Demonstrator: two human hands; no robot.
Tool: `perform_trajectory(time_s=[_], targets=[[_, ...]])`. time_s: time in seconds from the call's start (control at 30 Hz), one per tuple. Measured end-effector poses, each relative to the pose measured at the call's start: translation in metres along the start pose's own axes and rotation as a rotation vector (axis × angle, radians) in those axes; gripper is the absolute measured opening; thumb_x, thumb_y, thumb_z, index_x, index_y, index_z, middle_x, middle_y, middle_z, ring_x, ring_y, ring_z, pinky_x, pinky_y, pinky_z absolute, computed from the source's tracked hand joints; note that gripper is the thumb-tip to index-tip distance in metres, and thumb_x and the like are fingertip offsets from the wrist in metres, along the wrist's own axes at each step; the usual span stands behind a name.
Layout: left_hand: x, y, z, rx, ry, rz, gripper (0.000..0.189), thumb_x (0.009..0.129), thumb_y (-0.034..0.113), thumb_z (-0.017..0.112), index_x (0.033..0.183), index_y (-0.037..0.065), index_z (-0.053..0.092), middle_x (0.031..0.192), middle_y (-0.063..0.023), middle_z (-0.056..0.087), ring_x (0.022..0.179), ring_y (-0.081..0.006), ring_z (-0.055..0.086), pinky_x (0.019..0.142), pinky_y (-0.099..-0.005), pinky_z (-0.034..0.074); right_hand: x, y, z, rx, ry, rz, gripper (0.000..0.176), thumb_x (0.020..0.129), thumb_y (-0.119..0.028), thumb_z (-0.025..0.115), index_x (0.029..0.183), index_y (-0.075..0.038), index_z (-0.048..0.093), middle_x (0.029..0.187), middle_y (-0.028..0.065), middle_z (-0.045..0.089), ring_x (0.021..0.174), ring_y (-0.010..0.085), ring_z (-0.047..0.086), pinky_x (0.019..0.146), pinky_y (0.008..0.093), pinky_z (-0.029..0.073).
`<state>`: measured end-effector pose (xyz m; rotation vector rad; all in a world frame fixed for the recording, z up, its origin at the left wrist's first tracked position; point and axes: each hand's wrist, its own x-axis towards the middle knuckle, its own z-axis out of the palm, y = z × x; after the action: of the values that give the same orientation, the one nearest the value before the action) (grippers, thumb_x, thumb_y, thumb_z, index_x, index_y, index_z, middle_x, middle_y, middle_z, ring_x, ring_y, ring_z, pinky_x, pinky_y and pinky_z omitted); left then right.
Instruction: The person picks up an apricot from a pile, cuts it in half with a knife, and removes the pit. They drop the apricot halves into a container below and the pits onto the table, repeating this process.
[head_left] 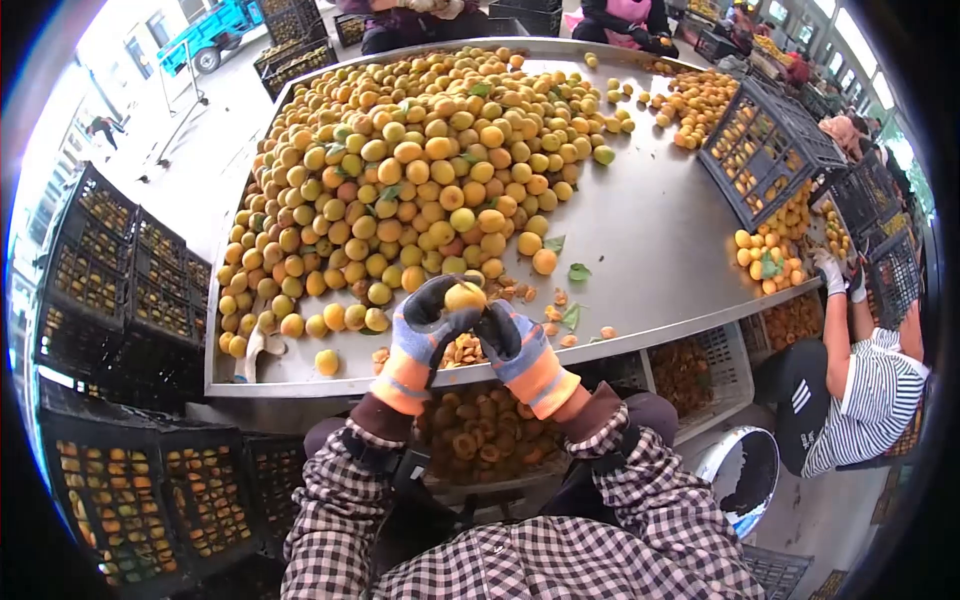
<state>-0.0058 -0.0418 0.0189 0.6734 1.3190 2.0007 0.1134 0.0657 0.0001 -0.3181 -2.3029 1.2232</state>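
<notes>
Both of my gloved hands meet over the near edge of a metal table (640, 260). My left hand (422, 325) is closed round a yellow apricot (464, 297), its dark fingers behind and beside the fruit. Against the right side of the same apricot, my right hand (515, 345) has its fingers curled; its fingertips are partly hidden. Under my wrists, split apricot halves (485, 430) fill a crate between my knees. Small orange pieces (462, 350) lie on the table just below the hands.
A large heap of whole apricots (400, 170) covers the table's left and middle. Black crates of fruit (150, 490) stand at left. A tilted crate (765, 150) rests on the right side. A white bucket (740, 475) stands low right, near a co-worker in stripes (870, 400).
</notes>
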Motion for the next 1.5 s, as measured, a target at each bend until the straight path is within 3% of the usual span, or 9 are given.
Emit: perform_trajectory(time_s=[0.13,0.23,0.53,0.6,0.93,1.13,1.33,1.43,1.5], targets=[[-0.006,-0.012,0.017,-0.404,0.023,-0.209,0.042,0.099,0.036,0.049,0.112,-0.002,0.061,0.098,-0.0083,0.066,0.089,-0.0172,0.062,0.080,-0.0290,0.048,0.003,0.011,0.024,-0.081,0.088,-0.122,0.019,0.087,-0.011,0.058,0.104,-0.004,0.055,0.088,0.0186,0.064,0.084,0.0382,0.062,0.067,0.0441,0.050],[-0.005,0.004,0.016,-0.110,-0.036,-0.136,0.046,0.100,0.040,0.046,0.110,-0.003,0.061,0.095,-0.0091,0.066,0.087,-0.0175,0.063,0.078,-0.0296,0.049,0.002,0.009,0.014,-0.128,0.050,-0.099,0.022,0.086,-0.012,0.059,0.107,-0.004,0.053,0.086,0.0184,0.064,0.081,0.0387,0.063,0.067,0.0451,0.050],[-0.001,-0.027,-0.001,-0.411,-0.032,-0.279,0.052,0.098,0.047,0.047,0.114,-0.001,0.060,0.094,-0.0057,0.064,0.088,-0.0168,0.062,0.083,-0.0301,0.048,0.006,0.014,0.027,-0.182,-0.017,0.103,0.032,0.090,-0.024,0.058,0.113,-0.003,0.050,0.089,0.0212,0.066,0.082,0.0396,0.065,0.069,0.0458,0.052],[0.004,-0.026,-0.002,-0.432,-0.058,-0.282,0.049,0.098,0.042,0.050,0.121,-0.001,0.055,0.116,-0.0125,0.063,0.105,-0.0204,0.061,0.096,-0.0327,0.045,0.007,0.006,0.019,-0.232,-0.036,0.136,0.040,0.090,-0.024,0.057,0.122,-0.002,0.047,0.089,0.0203,0.067,0.082,0.0389,0.066,0.069,0.0454,0.052],[0.011,-0.004,0.007,-0.058,-0.020,-0.200,0.046,0.100,0.039,0.048,0.115,-0.002,0.061,0.107,-0.0083,0.066,0.096,-0.0148,0.063,0.086,-0.0273,0.050,0.007,0.000,0.008,-0.582,-0.082,0.183,0.057,0.086,-0.009,0.047,0.141,0.000,0.033,0.119,0.0219,0.057,0.093,0.0362,0.065,0.079,0.0421,0.052],[0.018,-0.034,0.013,-0.432,0.227,-0.275,0.042,0.099,0.039,0.051,0.109,0.001,0.065,0.101,-0.0045,0.066,0.089,-0.0132,0.063,0.079,-0.0258,0.049,0.017,-0.007,0.013,-0.588,-0.200,0.312,0.056,0.087,-0.010,0.047,0.140,0.000,0.033,0.115,0.0219,0.058,0.091,0.0360,0.065,0.077,0.0425,0.053],[0.017,-0.022,-0.005,-0.134,0.169,-0.186,0.037,0.097,0.036,0.056,0.104,0.001,0.066,0.098,-0.0047,0.066,0.087,-0.0155,0.063,0.080,-0.0285,0.050,0.025,-0.006,0.013,-0.575,-0.229,0.310,0.057,0.087,-0.010,0.048,0.140,-0.001,0.032,0.115,0.0216,0.058,0.091,0.0359,0.066,0.077,0.0426,0.053],[0.020,-0.013,-0.019,0.649,-0.080,0.263,0.030,0.086,0.016,0.072,0.107,-0.002,0.063,0.103,-0.0058,0.063,0.096,-0.0139,0.059,0.085,-0.0263,0.048,0.022,-0.015,-0.006,-0.513,-0.130,0.182,0.060,0.087,-0.013,0.052,0.142,-0.004,0.030,0.112,0.0209,0.060,0.089,0.0359,0.066,0.075,0.0425,0.053],[0.022,-0.015,-0.019,0.482,-0.122,0.226,0.035,0.086,0.018,0.072,0.113,-0.002,0.061,0.105,-0.0051,0.063,0.098,-0.0137,0.059,0.084,-0.0259,0.048,0.019,0.003,-0.002,-0.484,-0.080,0.088,0.062,0.087,-0.013,0.053,0.144,-0.004,0.028,0.113,0.0207,0.060,0.087,0.0354,0.067,0.074,0.0422,0.053]])
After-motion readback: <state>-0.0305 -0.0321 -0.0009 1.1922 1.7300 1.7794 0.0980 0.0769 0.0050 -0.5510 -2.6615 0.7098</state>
